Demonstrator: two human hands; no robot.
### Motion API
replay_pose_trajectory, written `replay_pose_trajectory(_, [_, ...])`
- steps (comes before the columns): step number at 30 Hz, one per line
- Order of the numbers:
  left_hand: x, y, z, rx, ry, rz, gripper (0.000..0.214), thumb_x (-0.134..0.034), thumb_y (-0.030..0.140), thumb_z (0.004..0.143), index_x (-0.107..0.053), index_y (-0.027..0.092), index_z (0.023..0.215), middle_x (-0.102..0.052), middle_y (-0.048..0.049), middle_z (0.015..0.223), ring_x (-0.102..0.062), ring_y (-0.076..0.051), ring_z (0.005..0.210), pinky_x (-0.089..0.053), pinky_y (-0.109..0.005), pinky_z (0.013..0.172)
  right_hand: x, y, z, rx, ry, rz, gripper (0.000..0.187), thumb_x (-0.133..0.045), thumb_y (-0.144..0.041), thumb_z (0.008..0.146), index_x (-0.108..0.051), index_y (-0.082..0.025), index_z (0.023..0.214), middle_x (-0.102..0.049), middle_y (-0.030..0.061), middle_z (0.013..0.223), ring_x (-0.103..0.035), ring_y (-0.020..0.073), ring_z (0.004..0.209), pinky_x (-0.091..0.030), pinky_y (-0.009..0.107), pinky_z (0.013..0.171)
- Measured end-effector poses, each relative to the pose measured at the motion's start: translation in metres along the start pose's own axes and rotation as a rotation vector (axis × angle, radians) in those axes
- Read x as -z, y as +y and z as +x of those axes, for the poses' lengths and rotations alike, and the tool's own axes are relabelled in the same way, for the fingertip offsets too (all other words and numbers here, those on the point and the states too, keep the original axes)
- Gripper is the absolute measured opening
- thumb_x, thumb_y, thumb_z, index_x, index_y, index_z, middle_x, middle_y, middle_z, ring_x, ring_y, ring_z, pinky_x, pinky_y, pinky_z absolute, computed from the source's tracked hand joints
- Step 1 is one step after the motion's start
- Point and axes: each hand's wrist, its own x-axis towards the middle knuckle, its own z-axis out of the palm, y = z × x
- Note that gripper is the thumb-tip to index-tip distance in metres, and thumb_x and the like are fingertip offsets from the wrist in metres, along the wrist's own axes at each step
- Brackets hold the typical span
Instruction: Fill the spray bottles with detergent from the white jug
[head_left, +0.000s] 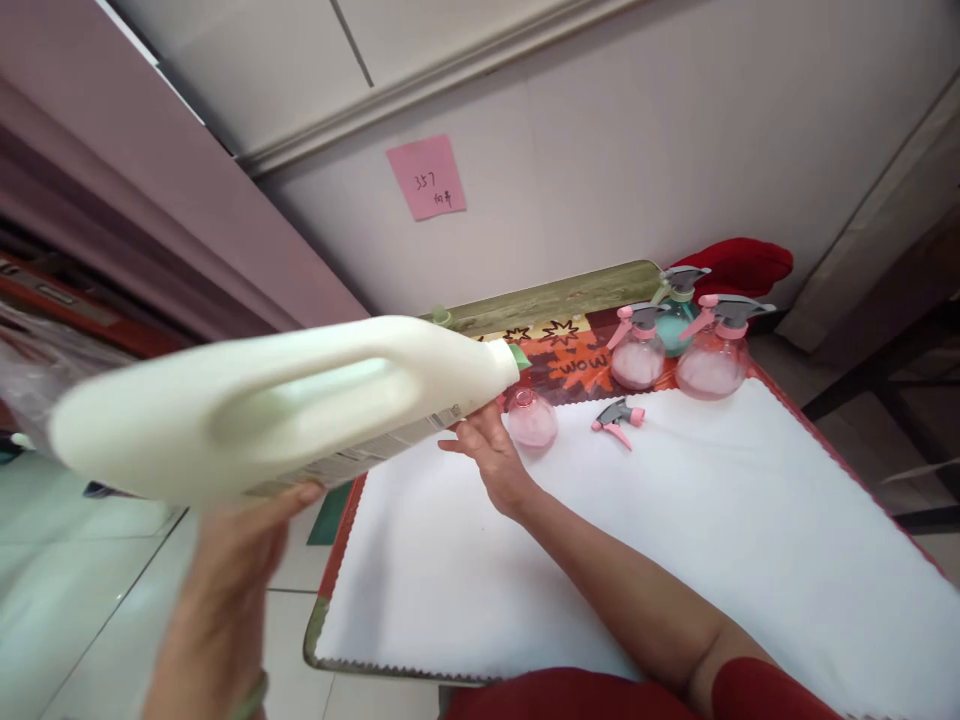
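My left hand [225, 590] grips the underside of a big white jug [277, 405] and holds it tipped on its side, its green neck [519, 357] pointing right. The neck hangs just above a small pink open bottle [531, 418] standing on the white cloth [675, 540]. My right hand [491, 450] reaches under the jug's front end, fingers touching it, right beside the pink bottle. A loose pink and grey spray head [619, 418] lies on the cloth to the bottle's right.
Three capped spray bottles stand at the table's back: two pink [637, 350] [716, 350] and one teal [679, 310]. A red cloth [739, 265] lies behind them. A pink note [426, 178] is stuck on the wall. Tiled floor [75, 600] lies left of the table.
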Motion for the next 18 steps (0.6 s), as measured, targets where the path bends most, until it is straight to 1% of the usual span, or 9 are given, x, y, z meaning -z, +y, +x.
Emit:
replay_pose_trajectory(1, [0.001,-0.017,-0.016,0.082,-0.026,-0.055,0.081,-0.094,0.033,0.04,-0.07,0.027,0.118,-0.073,-0.0042,0.118,-0.062,-0.039,0.118,-0.049,-0.059,0.106,-0.003,0.001,-0.002,0.031,0.01,-0.004,0.069,-0.068,-0.057,0.083,-0.037,-0.036,0.14,-0.056,0.0045,0.14,-0.055,0.0244,0.129,-0.051,0.043,0.103])
replay_pose_trajectory(3, [-0.002,-0.05,-0.051,0.283,0.036,-0.148,0.078,-0.091,0.038,0.045,-0.071,0.027,0.119,-0.074,-0.0066,0.116,-0.063,-0.041,0.118,-0.052,-0.058,0.104,-0.007,0.006,-0.004,0.075,0.043,0.001,0.08,-0.076,-0.053,0.076,-0.034,-0.035,0.143,-0.059,0.0047,0.138,-0.055,0.0244,0.129,-0.047,0.044,0.108])
replay_pose_trajectory(4, [-0.005,-0.063,-0.068,0.357,0.03,-0.198,0.076,-0.09,0.038,0.049,-0.07,0.026,0.122,-0.074,-0.0075,0.117,-0.062,-0.041,0.121,-0.05,-0.058,0.106,-0.007,0.009,-0.006,0.084,0.066,0.006,0.084,-0.079,-0.051,0.073,-0.035,-0.034,0.142,-0.062,0.0055,0.135,-0.057,0.025,0.126,-0.047,0.044,0.108])
replay_pose_trajectory(7, [-0.02,-0.089,-0.106,0.435,-0.042,-0.303,0.071,-0.087,0.035,0.058,-0.068,0.025,0.126,-0.072,-0.0093,0.124,-0.058,-0.038,0.128,-0.043,-0.055,0.112,-0.008,0.013,-0.008,0.053,0.096,0.021,0.081,-0.086,-0.048,0.065,-0.047,-0.027,0.133,-0.068,0.0091,0.123,-0.065,0.028,0.112,-0.051,0.046,0.101])
replay_pose_trajectory(10, [-0.026,-0.1,-0.123,0.438,-0.105,-0.359,0.077,-0.088,0.033,0.06,-0.064,0.023,0.132,-0.066,-0.012,0.134,-0.054,-0.036,0.132,-0.041,-0.052,0.113,-0.009,0.004,-0.009,0.019,0.048,-0.056,0.07,-0.09,-0.043,0.059,-0.056,-0.022,0.117,-0.071,0.0103,0.115,-0.068,0.0291,0.103,-0.054,0.046,0.094])
replay_pose_trajectory(12, [-0.018,-0.105,-0.124,0.416,-0.076,-0.413,0.083,-0.087,0.04,0.061,-0.058,0.024,0.137,-0.06,-0.0131,0.142,-0.051,-0.036,0.135,-0.042,-0.05,0.112,-0.013,-0.007,-0.009,0.028,0.004,-0.16,0.071,-0.094,-0.037,0.054,-0.057,-0.023,0.113,-0.072,0.0082,0.111,-0.068,0.0283,0.101,-0.056,0.045,0.09])
replay_pose_trajectory(14, [0.0,-0.109,-0.123,0.362,0.043,-0.449,0.083,-0.082,0.052,0.068,-0.052,0.026,0.142,-0.054,-0.0132,0.148,-0.048,-0.034,0.138,-0.043,-0.048,0.111,-0.018,-0.018,-0.01,0.046,-0.057,-0.252,0.076,-0.096,-0.034,0.05,-0.055,-0.024,0.114,-0.072,0.0058,0.109,-0.068,0.0274,0.1,-0.057,0.043,0.086])
replay_pose_trajectory(16, [0.021,-0.11,-0.121,0.278,0.19,-0.408,0.081,-0.077,0.056,0.072,-0.049,0.029,0.143,-0.052,-0.013,0.149,-0.048,-0.032,0.139,-0.043,-0.046,0.11,-0.023,-0.025,-0.011,0.048,-0.126,-0.326,0.079,-0.096,-0.033,0.05,-0.055,-0.025,0.117,-0.071,0.0047,0.109,-0.068,0.027,0.1,-0.057,0.041,0.085])
replay_pose_trajectory(18, [0.04,-0.106,-0.119,0.195,0.222,-0.307,0.08,-0.081,0.052,0.069,-0.051,0.028,0.139,-0.055,-0.0135,0.146,-0.05,-0.031,0.136,-0.044,-0.044,0.109,-0.028,-0.027,-0.012,0.042,-0.175,-0.396,0.079,-0.095,-0.033,0.052,-0.055,-0.025,0.119,-0.07,0.0046,0.11,-0.067,0.0264,0.101,-0.056,0.04,0.085])
